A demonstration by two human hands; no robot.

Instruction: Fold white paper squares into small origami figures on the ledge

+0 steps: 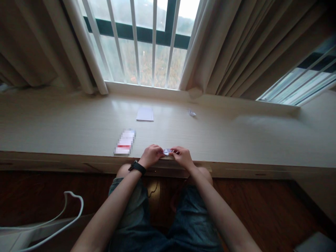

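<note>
Between my two hands, at the front edge of the pale wooden ledge [228, 140], is a small piece of folded white paper [167, 152]. My left hand [152, 154] pinches its left side; a black watch is strapped on that wrist. On the paper's right side, the fingers of my right hand [182, 156] are closed in a pinch. Farther back lies a flat stack of white paper [145, 114]. A small folded paper piece [192, 113] rests to the right of the stack.
A phone-shaped object [125, 141], its face blurred out, lies left of my hands near the ledge's edge. Behind the ledge stand a barred window [141, 52] and beige curtains [223, 52]. A white cable [78, 206] loops at lower left.
</note>
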